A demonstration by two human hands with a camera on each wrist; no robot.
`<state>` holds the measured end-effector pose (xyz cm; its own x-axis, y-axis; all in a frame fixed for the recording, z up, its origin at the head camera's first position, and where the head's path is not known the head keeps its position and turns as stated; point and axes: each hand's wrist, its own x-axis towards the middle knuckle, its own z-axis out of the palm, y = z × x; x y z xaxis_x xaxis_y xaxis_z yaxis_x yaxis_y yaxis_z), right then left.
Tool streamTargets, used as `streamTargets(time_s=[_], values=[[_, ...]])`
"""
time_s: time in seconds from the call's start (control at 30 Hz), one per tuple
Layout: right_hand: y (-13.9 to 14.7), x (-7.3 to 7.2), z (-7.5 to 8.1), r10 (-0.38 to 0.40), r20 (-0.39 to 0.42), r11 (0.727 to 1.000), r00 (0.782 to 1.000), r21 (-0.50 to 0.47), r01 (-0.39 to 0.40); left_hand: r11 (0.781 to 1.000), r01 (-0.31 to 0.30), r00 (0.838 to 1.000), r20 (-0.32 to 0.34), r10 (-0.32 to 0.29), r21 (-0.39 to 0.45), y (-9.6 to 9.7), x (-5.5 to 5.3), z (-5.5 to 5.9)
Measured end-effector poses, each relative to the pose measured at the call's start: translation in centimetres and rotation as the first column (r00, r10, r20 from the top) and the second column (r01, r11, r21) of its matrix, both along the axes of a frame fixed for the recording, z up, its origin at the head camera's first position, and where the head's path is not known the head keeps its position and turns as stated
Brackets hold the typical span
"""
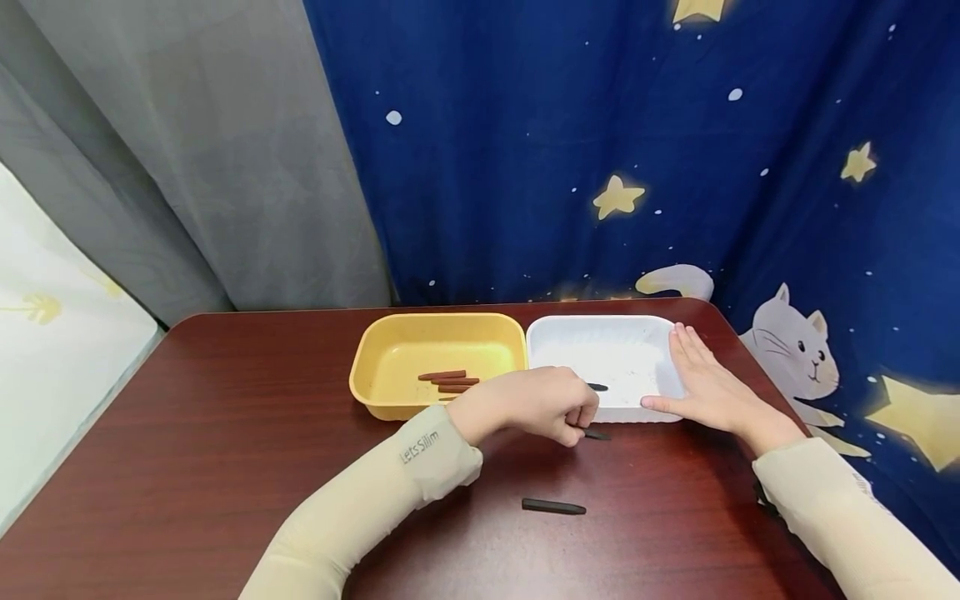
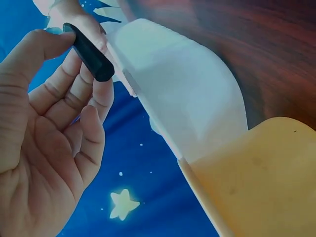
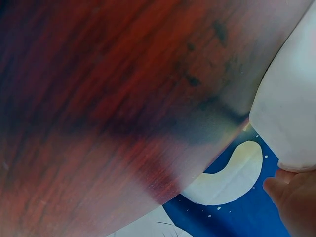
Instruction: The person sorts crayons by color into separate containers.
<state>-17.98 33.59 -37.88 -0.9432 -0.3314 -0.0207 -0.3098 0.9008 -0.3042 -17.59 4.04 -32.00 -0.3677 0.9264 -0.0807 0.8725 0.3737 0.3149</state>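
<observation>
Between thumb and fingertips my left hand point(image 1: 528, 402) pinches a black crayon point(image 2: 91, 54), just in front of the white tray point(image 1: 600, 415). Its tapered end sticks out to the right in the head view. Another black crayon point(image 1: 597, 387) lies inside the white tray, partly hidden by my left hand. A third black crayon point(image 1: 553, 506) lies on the table nearer to me. With fingers straight, my right hand point(image 1: 708, 387) rests against the right side of the white tray. In the right wrist view only part of that hand point(image 3: 298, 200) shows, at the tray's edge.
A yellow tray point(image 1: 362, 392) stands directly left of the white one, with several brown crayons point(image 1: 442, 375) in it. Both trays stand near the back edge of the dark red-brown table point(image 1: 247, 433). Behind hang a blue star-patterned curtain point(image 1: 487, 150) and a grey one point(image 1: 195, 150).
</observation>
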Motion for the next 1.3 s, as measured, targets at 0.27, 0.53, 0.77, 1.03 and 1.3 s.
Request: streamTargets(time_s=[0.27,0.53,0.77,1.03,1.3], values=[[0.0,-0.1,0.0,0.009,-0.010,1.000,1.000,0.001,-0.009,1.000,-0.013,0.999,-0.031,0.014,0.027,1.5,-1.8,0.5],[0.0,-0.1,-0.1,0.003,0.002,1.000,1.000,-0.002,-0.003,0.996,-0.081,0.996,-0.023,0.082,0.036,2.2,-4.0,0.0],[-0.2,-0.1,0.1,-0.013,0.006,1.000,1.000,0.007,0.013,0.984,-0.162,0.986,-0.036,0.165,0.077,2.4,-5.8,-1.2],[0.0,0.0,0.2,-0.014,0.011,1.000,1.000,0.013,0.014,0.972,-0.225,0.973,-0.040,0.228,0.068,3.0,-7.4,-3.2],[-0.1,-0.1,0.1,-0.003,-0.001,1.000,1.000,0.010,0.003,0.947,-0.320,0.946,-0.050,0.321,0.034,3.6,-8.2,-4.3]])
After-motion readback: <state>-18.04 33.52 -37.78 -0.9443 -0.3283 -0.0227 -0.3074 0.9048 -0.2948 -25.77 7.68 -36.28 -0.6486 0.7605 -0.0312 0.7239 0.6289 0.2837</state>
